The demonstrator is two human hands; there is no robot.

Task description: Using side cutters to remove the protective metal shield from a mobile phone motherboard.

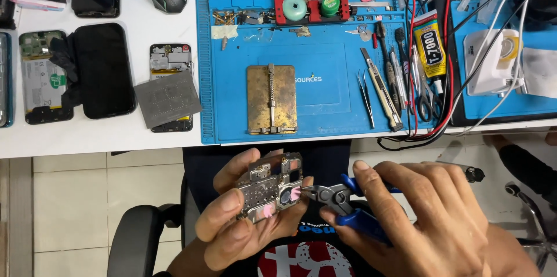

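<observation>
While the left hand [241,227] cradles the phone board [270,187] over the lap, below the table edge [104,143], keep it tilted toward the eyes, fingers wrapped firmly round its lower edge. Right hand [418,219] closed round the blue-handled pliers [339,198], tips nearly shut at the small camera module [290,194] on the board's right side — whether actually pinching it, cannot tell. Best to nip lightly, pull straight, avoid twisting. Brace both wrists together — steadier that way. Blue work mat [325,114] and brass board holder [271,100] lie well apart, up on the table.
</observation>
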